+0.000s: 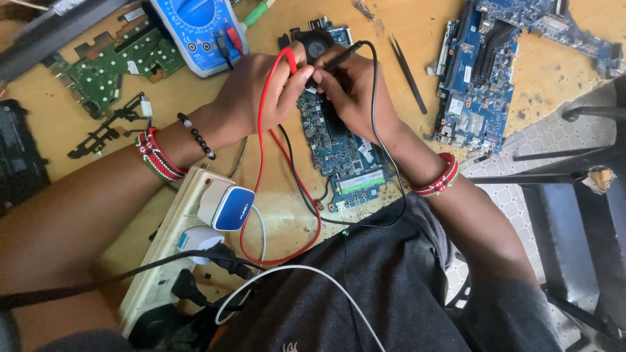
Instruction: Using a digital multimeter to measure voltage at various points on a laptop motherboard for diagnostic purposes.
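Note:
A blue laptop circuit board (pixel 342 153) with a small fan lies on the wooden table (pixel 430 26) in front of me. My left hand (pixel 261 91) grips a red test probe (pixel 289 60) whose red lead loops down toward my lap. My right hand (pixel 352 85) grips a black test probe (pixel 342 57) with a black lead. Both probe tips meet over the board's upper part, hidden by my fingers. Beaded bracelets circle both wrists.
A blue multimeter (pixel 195 29) sits at the top, beside a green circuit board (pixel 117 62). Black tweezers (pixel 409 75) and a second blue board (pixel 482 72) lie to the right. A power strip (pixel 173 254) with plugs is at lower left; a black chair (pixel 580 208) stands right.

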